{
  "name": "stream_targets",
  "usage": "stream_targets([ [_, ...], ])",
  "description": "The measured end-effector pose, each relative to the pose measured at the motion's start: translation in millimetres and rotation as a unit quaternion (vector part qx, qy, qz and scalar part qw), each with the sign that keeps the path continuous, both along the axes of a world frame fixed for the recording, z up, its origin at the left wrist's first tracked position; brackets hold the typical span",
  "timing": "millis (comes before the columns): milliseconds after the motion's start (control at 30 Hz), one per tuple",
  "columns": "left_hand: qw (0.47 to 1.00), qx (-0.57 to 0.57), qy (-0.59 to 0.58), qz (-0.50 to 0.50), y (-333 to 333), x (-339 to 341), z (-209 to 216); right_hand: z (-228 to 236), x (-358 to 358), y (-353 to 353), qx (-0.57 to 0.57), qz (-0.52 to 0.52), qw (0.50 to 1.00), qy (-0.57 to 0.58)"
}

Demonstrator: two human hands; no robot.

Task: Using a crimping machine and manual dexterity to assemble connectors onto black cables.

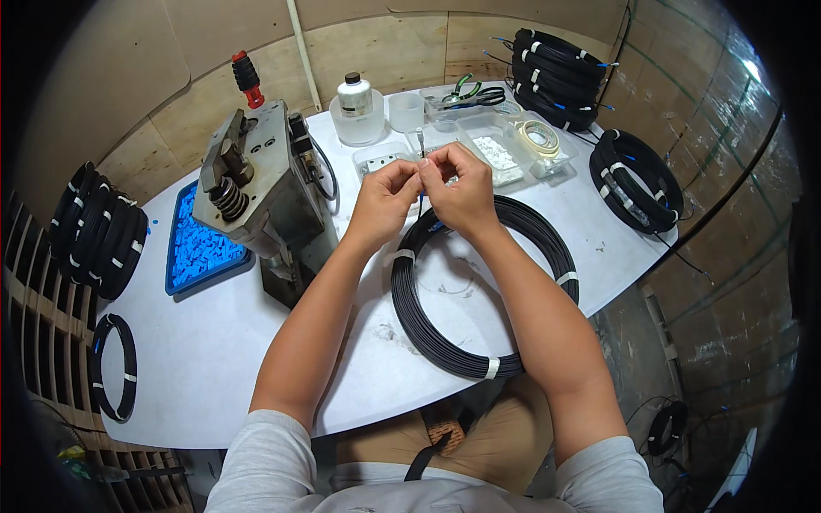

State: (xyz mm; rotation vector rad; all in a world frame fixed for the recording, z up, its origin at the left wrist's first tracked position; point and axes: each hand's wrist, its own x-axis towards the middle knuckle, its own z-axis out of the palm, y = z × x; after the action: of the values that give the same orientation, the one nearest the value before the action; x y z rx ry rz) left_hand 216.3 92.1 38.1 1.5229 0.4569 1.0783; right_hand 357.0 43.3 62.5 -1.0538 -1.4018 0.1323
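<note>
My left hand [389, 195] and my right hand [460, 184] meet above the far side of a large coil of black cable [419, 321]. Both pinch with thumb and fingers at one spot on a thin dark cable end [421, 203]. The cable runs down from between the hands toward the coil, with a bit of blue on it. A small greyish tip [420, 138] sticks up just past my fingertips; whether it belongs to the cable is unclear. The exact grip point is hidden by my fingers. White bands tie the coil, which lies flat on the white table.
Left of my arms stands a metal press [265, 197] beside a blue tray [175, 278] of small blue pieces. Behind my hands are clear plastic boxes [560, 167], a bottle [354, 92] and green-handled pliers [462, 88]. More cable coils [556, 81] are stacked at the back right.
</note>
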Motion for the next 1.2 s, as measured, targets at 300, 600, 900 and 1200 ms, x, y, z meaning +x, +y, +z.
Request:
stream_targets([
  [300, 0.988, 0.097, 0.014, 0.118, -9.2, -0.2, 6.3, -3.7, 13.5, 9.1, -0.163, 0.193, 0.956, 0.147],
  [600, 0.950, 0.182, 0.098, 0.234, -21.3, -0.3, 18.8, -2.4, 9.9, 7.2, -0.196, 0.248, 0.924, 0.215],
  [900, 0.958, 0.184, 0.098, 0.199, -13.0, -5.8, 17.4, 4.9, 5.2, 0.6, -0.108, 0.133, 0.982, 0.081],
  [1200, 0.997, 0.022, 0.074, -0.008, 2.9, -14.4, 13.3, 0.2, 2.9, 2.4, -0.113, 0.111, 0.982, 0.103],
])
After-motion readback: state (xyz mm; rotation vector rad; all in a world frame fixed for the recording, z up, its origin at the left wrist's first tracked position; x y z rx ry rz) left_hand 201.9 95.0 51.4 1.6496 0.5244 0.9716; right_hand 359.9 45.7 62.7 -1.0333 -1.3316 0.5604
